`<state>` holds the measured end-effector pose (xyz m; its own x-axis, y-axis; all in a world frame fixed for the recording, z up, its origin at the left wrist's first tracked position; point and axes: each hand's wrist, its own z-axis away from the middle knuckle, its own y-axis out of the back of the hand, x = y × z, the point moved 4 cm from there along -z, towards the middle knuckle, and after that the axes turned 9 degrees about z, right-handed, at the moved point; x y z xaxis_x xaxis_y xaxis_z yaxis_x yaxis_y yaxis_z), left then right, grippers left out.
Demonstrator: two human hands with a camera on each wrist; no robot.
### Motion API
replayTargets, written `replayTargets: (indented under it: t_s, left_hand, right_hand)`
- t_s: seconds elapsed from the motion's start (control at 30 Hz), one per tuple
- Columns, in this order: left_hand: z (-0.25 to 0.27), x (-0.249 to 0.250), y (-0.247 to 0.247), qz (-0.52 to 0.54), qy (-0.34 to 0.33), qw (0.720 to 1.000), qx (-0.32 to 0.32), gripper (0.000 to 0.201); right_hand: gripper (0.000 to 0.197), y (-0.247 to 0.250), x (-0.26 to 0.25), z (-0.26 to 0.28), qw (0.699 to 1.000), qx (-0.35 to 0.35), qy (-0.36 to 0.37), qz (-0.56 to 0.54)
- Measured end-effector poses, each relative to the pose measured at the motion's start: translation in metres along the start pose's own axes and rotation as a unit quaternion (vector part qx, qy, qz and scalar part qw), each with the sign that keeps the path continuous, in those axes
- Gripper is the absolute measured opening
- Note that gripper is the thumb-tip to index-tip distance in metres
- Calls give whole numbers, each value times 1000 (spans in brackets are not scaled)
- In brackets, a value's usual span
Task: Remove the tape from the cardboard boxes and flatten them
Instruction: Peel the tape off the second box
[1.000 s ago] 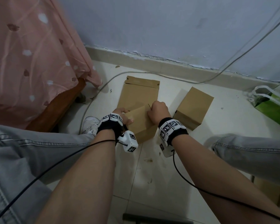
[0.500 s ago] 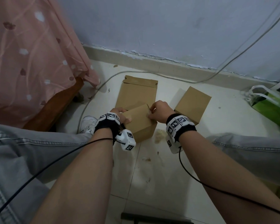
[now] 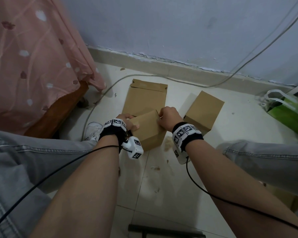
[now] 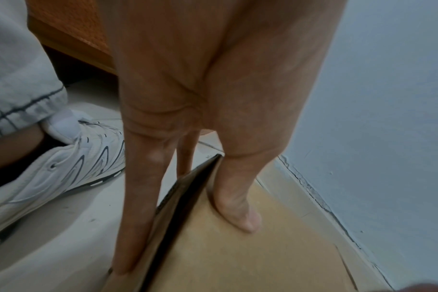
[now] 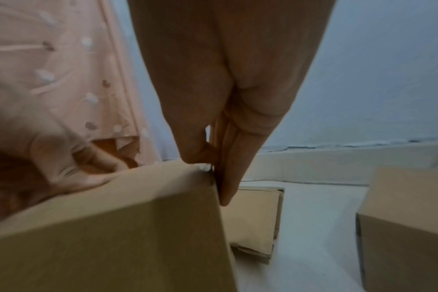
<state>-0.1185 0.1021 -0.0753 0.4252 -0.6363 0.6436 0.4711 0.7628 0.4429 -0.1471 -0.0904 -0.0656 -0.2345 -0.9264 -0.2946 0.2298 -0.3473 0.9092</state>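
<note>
head: both hands have slid a bit right since a second ago; left hand (image 3: 126,121) grips the box (image 3: 149,130) at center, right hand (image 3: 167,118) pinches its 1 o'clock corner. Flattened box (image 3: 144,100) at 12, second box (image 3: 203,111) at 2.
left wrist: thumb on top, fingers (image 4: 138,197) down the side, shoe (image 4: 63,170) at 9.
right wrist: fingertips (image 5: 228,177) clamp the corner edge; bare floor (image 5: 313,227) at 4.

two upright boxes (image 3: 149,129), one flattened box (image 3: 144,100)
</note>
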Motion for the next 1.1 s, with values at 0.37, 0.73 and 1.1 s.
replayTargets:
  t_s: [0.37, 0.73, 1.1]
  left_hand:
    - [-3, -1, -1, 17, -14, 1000, 7, 47]
    - [-6, -5, 0, 22, -3, 1000, 7, 47]
    - [-9, -6, 0, 26, 4, 1000, 12, 46]
  right_hand:
    - [29, -6, 5, 2, 998, 12, -28, -55]
    - [25, -19, -14, 18, 994, 46, 3, 96]
    - [25, -6, 1, -4, 998, -24, -47, -36]
